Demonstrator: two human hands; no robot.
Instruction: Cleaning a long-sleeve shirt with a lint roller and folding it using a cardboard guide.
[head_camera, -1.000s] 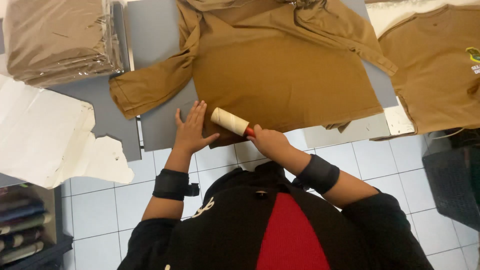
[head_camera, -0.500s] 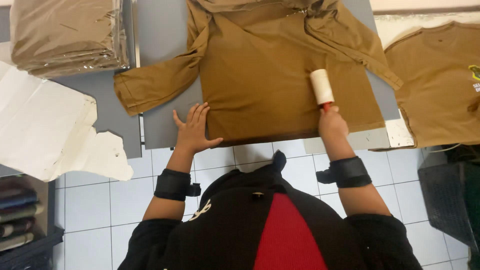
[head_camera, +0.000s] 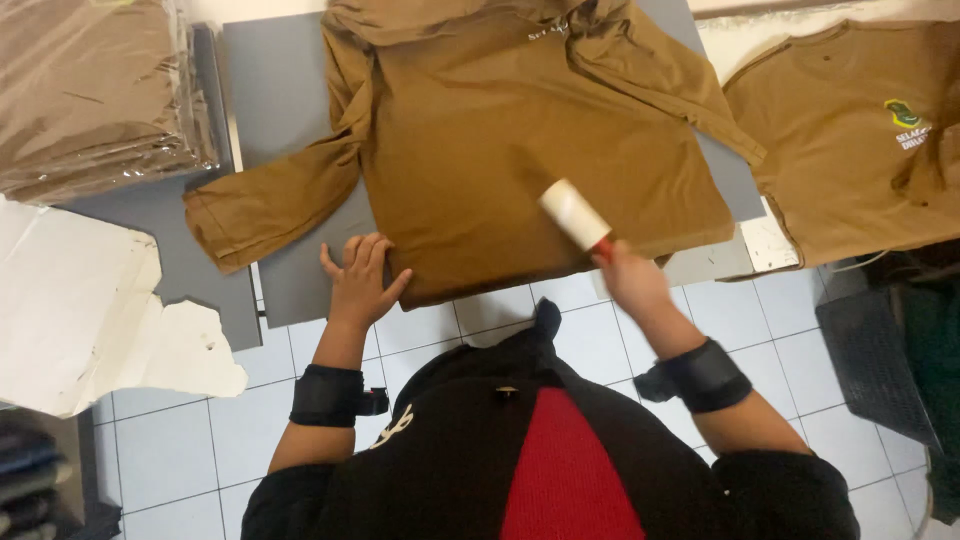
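Observation:
A brown long-sleeved shirt (head_camera: 520, 140) lies spread flat on a grey table (head_camera: 270, 110), its sleeves folded outward. My left hand (head_camera: 360, 280) rests flat with fingers apart on the shirt's lower left hem at the table's front edge. My right hand (head_camera: 630, 280) grips the red handle of a white lint roller (head_camera: 573, 213), whose roll lies on the lower right part of the shirt. Both wrists wear black bands.
A stack of folded brown garments in clear plastic bags (head_camera: 95, 90) sits at the far left. Torn white paper (head_camera: 90, 300) hangs off the left table edge. Another brown shirt with a chest emblem (head_camera: 850, 140) lies to the right. White floor tiles (head_camera: 480, 320) show below.
The lint roller went from the shirt's bottom hem up to its right side, then came back left and down. My left hand stayed pressed on the hem.

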